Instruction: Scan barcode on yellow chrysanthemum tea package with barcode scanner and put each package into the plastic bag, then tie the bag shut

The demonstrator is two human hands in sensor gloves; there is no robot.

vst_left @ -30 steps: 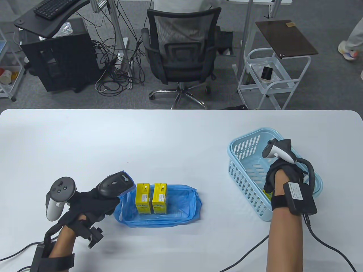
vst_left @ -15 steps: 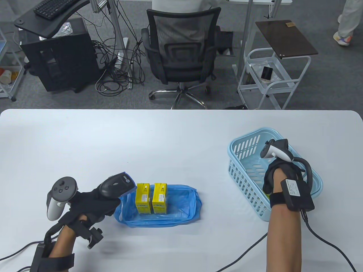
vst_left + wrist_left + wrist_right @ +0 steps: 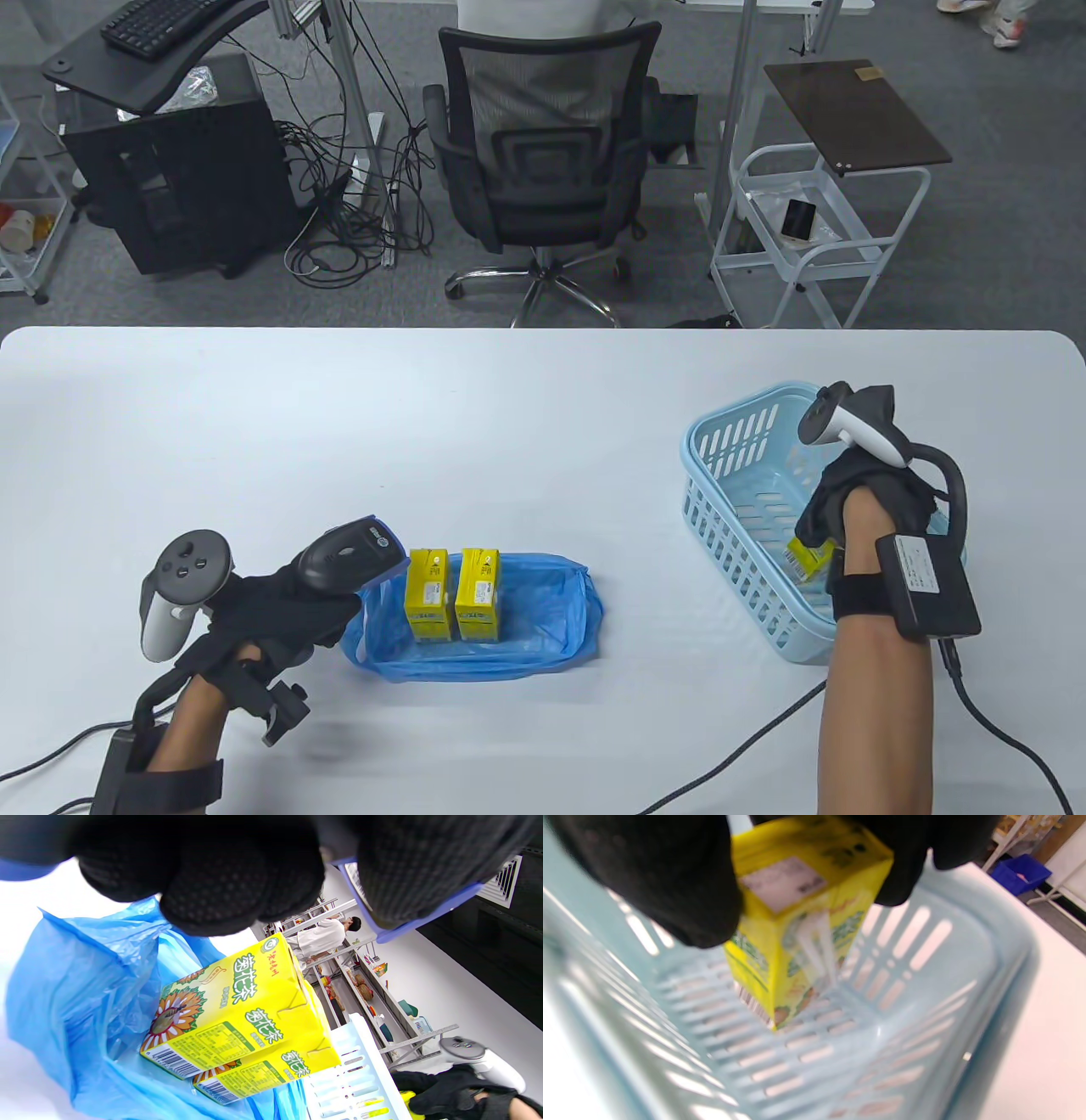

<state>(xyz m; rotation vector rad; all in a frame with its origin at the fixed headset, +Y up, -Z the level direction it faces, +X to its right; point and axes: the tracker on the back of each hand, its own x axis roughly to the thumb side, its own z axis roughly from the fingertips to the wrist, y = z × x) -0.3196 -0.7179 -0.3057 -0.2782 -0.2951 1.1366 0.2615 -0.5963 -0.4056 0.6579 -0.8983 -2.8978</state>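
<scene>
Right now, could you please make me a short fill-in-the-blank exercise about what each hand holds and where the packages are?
1. The left hand holds the barcode ____.
2. The number of tea packages standing in the blue plastic bag is ____.
3. The right hand grips a yellow package inside the light blue ____.

Missing words: scanner; two; basket

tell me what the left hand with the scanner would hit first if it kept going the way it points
Probably the nearer of two yellow tea cartons standing in the open blue plastic bag; the left hand aims the black barcode scanner there, though depth is unclear.
</scene>
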